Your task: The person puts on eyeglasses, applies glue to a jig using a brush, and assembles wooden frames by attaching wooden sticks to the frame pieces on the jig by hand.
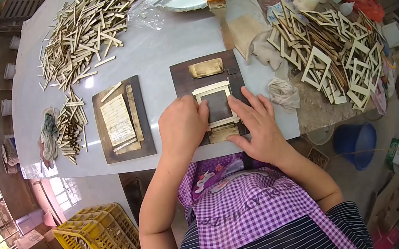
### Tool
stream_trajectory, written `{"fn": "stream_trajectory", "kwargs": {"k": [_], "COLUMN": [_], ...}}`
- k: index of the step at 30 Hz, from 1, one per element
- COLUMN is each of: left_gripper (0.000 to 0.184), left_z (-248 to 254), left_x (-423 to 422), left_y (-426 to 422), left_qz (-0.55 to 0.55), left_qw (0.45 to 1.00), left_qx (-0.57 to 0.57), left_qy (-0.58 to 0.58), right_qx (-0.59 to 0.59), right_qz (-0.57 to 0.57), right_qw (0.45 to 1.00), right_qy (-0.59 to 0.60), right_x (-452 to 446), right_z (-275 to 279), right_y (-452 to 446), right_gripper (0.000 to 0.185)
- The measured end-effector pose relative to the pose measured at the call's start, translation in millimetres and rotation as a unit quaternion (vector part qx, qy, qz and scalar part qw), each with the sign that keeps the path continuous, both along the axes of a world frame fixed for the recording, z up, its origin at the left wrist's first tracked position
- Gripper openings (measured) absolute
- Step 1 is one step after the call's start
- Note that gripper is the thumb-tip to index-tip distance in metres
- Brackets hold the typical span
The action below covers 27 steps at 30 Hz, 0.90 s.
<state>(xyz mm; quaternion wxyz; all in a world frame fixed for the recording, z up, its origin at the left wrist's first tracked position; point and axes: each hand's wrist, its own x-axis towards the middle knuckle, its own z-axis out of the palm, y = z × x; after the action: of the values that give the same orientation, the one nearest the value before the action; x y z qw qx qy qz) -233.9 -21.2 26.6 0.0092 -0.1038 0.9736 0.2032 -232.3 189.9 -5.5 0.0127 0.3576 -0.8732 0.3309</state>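
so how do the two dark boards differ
The left board bears closely laid pale strips; the right board bears a rectangular frame. The left board is untouched; on the right board, left hand and right hand touch the frame. Both boards are dark and rectangular.

The person's left hand (184, 122) curls at the left of the frame (211, 88), the right hand (257, 121) spread at its right, both forearms (160, 202) slanting toward it.
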Motion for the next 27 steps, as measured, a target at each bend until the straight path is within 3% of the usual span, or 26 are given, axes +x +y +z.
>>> {"fn": "stream_trajectory", "kwargs": {"k": [6, 10, 13, 14, 17, 27], "left_gripper": [0.033, 0.033, 0.034, 0.034, 0.035, 0.031], "left_z": [-3, 19, 27, 29, 35, 37], "left_x": [-3, -15, -26, -29, -35, -36], "left_y": [-14, -31, -46, -48, -47, -45], "left_qz": [0.010, 0.070, 0.040, 0.043, 0.004, -0.025], "left_qw": [0.998, 0.988, 0.923, 0.925, 0.847, 0.781], "left_qx": [0.033, 0.140, 0.343, 0.343, 0.448, 0.511], "left_qy": [0.060, -0.005, -0.167, -0.161, -0.287, -0.357], "right_qx": [-0.047, -0.104, -0.128, -0.164, -0.235, -0.269], "right_qz": [-0.003, -0.007, -0.004, -0.019, -0.047, -0.099], "right_qw": [0.998, 0.994, 0.991, 0.984, 0.966, 0.955], "right_qy": [-0.034, -0.038, -0.045, -0.062, -0.093, -0.079], "right_x": [-11, -20, -23, -23, -23, -16], "right_z": [5, 15, 25, 29, 37, 56], "right_y": [-1, -1, -4, -6, -11, -16], "right_gripper": [0.078, 0.073, 0.068, 0.064, 0.057, 0.027]}}
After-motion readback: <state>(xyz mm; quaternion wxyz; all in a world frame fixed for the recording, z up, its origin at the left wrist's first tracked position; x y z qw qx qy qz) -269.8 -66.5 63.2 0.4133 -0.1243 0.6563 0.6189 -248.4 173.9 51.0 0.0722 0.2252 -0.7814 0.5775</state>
